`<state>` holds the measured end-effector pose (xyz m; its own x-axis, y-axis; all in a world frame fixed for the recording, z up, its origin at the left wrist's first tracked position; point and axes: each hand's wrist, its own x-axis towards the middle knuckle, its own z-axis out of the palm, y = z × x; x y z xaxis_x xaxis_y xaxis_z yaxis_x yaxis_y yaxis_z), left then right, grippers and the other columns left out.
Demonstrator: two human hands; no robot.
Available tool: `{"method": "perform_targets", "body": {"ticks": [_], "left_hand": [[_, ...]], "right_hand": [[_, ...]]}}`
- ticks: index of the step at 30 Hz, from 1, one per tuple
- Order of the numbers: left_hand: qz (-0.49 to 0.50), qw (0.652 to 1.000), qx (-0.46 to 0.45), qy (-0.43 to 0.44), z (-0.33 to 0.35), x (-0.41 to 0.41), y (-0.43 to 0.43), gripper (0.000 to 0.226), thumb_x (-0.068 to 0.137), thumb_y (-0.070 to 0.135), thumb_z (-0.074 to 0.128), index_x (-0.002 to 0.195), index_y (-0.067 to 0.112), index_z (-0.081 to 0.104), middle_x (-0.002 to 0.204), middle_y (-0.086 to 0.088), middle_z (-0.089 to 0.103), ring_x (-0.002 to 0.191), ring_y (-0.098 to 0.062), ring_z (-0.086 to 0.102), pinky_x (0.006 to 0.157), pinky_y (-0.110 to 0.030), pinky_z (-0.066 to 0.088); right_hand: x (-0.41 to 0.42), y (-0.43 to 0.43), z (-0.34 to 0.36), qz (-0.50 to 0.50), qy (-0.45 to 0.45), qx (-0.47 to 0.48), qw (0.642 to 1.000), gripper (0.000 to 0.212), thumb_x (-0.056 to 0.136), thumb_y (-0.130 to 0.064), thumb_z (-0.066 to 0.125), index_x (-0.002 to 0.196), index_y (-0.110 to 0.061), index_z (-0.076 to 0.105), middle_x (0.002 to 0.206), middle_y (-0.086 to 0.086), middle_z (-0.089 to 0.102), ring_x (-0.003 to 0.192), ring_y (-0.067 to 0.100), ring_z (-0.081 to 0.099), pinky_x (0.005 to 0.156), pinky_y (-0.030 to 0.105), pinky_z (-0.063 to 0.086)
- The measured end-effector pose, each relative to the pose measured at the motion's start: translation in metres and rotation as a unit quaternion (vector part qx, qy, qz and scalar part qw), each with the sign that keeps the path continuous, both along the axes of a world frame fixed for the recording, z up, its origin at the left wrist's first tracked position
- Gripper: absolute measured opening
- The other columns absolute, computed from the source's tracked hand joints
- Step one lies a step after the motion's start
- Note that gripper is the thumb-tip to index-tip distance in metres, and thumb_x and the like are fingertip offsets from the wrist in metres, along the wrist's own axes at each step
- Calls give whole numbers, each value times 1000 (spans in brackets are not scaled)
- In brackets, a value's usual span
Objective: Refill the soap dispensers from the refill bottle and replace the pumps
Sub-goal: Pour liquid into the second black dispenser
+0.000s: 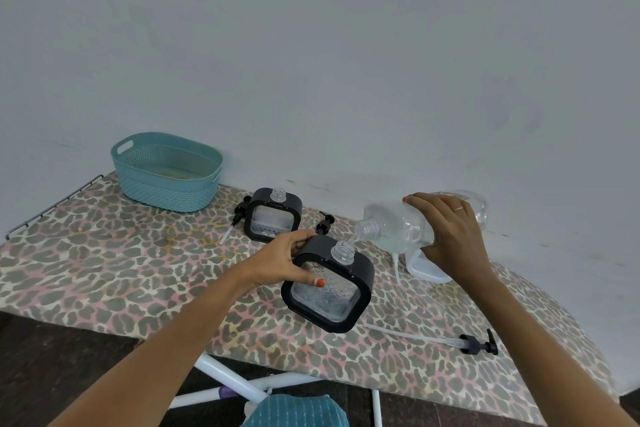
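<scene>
- The right hand (450, 229) has its fingers wrapped round the clear refill bottle (398, 227), which is tipped so clear liquid runs into the near dispenser (329, 291).
- The left hand (280, 262) grips that black-framed, clear-walled dispenser, tilted, mid-board.
- A second dispenser (272, 217) stands uncapped behind, beside a teal basket (166, 180).
- Loose pumps (479, 344) lie on the leopard-print ironing board (104, 253), against a pale wall (311, 62).

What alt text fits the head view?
A right hand tips a clear plastic refill bottle, pouring clear liquid into the open neck of a square black-framed clear soap dispenser that the left hand grips. Nearby, a second matching dispenser, three loose black pumps and a teal plastic basket sit on the leopard-print ironing board.
</scene>
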<state>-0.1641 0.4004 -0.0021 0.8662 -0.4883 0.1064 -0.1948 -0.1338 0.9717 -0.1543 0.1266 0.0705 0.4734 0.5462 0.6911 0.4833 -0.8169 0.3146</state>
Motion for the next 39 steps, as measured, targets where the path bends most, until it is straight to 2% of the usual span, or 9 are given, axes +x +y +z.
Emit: {"method": "perform_targets", "body": {"ticks": [7, 10, 15, 18, 23, 26, 30, 34, 39], "left_hand": [[3, 1000, 0, 0, -2, -1, 0, 53, 62, 5, 80, 104, 25, 55, 104, 8, 63, 96, 5, 61, 84, -11, 46], [6, 1000, -1, 3, -1, -1, 0, 53, 65, -1, 79, 103, 25, 54, 104, 9, 62, 94, 8, 61, 82, -9, 45], [3, 1000, -2, 1, -1, -1, -1, 52, 66, -4, 77, 103, 24, 54, 103, 8, 62, 94, 7, 61, 81, -9, 45], [3, 1000, -4, 3, -2, -2, -1, 52, 66, -5, 77, 103, 24, 54, 104, 8, 62, 95, 7, 61, 81, -9, 45], [0, 1000, -10, 8, -3, -1, -2, 51, 66, -5, 76, 104, 23, 55, 104, 6, 63, 95, 5, 62, 81, -10, 46], [-2, 1000, -13, 7, -3, 0, -2, 51, 66, -5, 76, 104, 22, 55, 103, 6, 63, 95, 4, 62, 82, -12, 47], [0, 1000, -18, 7, -5, 0, -3, 51, 66, -6, 76, 104, 21, 55, 104, 5, 64, 95, 3, 62, 82, -12, 47], [1, 1000, -21, 8, -6, 0, -3, 51, 67, -5, 76, 105, 21, 55, 105, 5, 64, 97, 2, 62, 83, -12, 46], [-1, 1000, -26, 12, -7, 0, -4, 51, 67, -5, 76, 106, 19, 56, 106, 4, 64, 98, 2, 62, 83, -12, 46]], "right_hand": [[0, -2, -3, -1, 5, 3, 1000, 76, 48, -5, 88, 112, -19, 48, 104, 7, 70, 91, 28, 63, 77, 37, 46], [-1, -1, -2, 0, 6, 6, 1000, 77, 47, -6, 88, 111, -18, 48, 103, 8, 70, 90, 30, 64, 78, 38, 47], [1, -2, -3, 1, 9, 13, 1000, 78, 45, -3, 87, 112, -18, 49, 103, 8, 69, 94, 24, 55, 81, 33, 34], [0, -2, -1, 8, 11, 18, 1000, 77, 46, 0, 86, 112, -17, 48, 103, 9, 70, 96, 22, 51, 81, 33, 32], [0, -2, 0, 9, 9, 16, 1000, 76, 47, -1, 86, 112, -18, 49, 103, 9, 70, 95, 23, 52, 82, 33, 34], [-1, -2, 1, 4, 3, 10, 1000, 77, 46, -3, 88, 111, -18, 49, 103, 8, 70, 92, 27, 59, 80, 37, 43], [0, -4, 2, 1, 6, 8, 1000, 79, 46, -2, 88, 112, -18, 48, 104, 8, 69, 95, 24, 56, 81, 36, 42], [-2, -4, 2, -4, 4, 1, 1000, 80, 44, -1, 88, 112, -18, 48, 103, 8, 70, 90, 30, 63, 78, 40, 48], [-1, -3, 2, -2, 5, 11, 1000, 77, 46, 0, 86, 111, -18, 49, 103, 8, 70, 94, 25, 57, 80, 37, 44]]}}
